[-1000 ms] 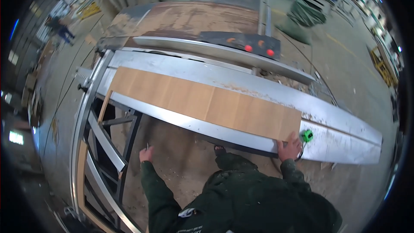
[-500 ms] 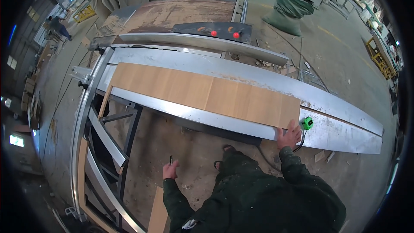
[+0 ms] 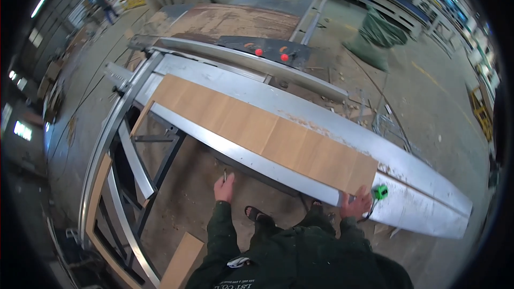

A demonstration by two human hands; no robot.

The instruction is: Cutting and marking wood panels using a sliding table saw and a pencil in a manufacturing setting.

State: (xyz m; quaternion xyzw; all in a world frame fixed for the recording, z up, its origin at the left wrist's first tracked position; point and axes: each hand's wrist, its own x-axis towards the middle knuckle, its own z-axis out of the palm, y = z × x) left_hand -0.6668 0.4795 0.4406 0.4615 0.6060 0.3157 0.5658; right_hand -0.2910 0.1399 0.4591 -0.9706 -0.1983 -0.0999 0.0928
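Along the near edge of the long metal saw table (image 3: pixel 407 174) lies a long wooden board (image 3: pixel 267 131), flat, pale brown, with a smooth grained face. Its near right corner is under the right hand (image 3: pixel 357 205), whose fingers rest on the board end; whether they curl around the edge cannot be told. A small green object (image 3: pixel 380 192) sits just beside that hand. The left hand (image 3: pixel 224 188) hangs below the table edge, closed on a thin dark pencil-like object (image 3: pixel 225 173), too small to identify. Beyond the board, a dark control panel (image 3: pixel 267 53) carries red buttons. A steel frame (image 3: pixel 126 150) stands at the left end, above a dusty floor (image 3: pixel 193 208).
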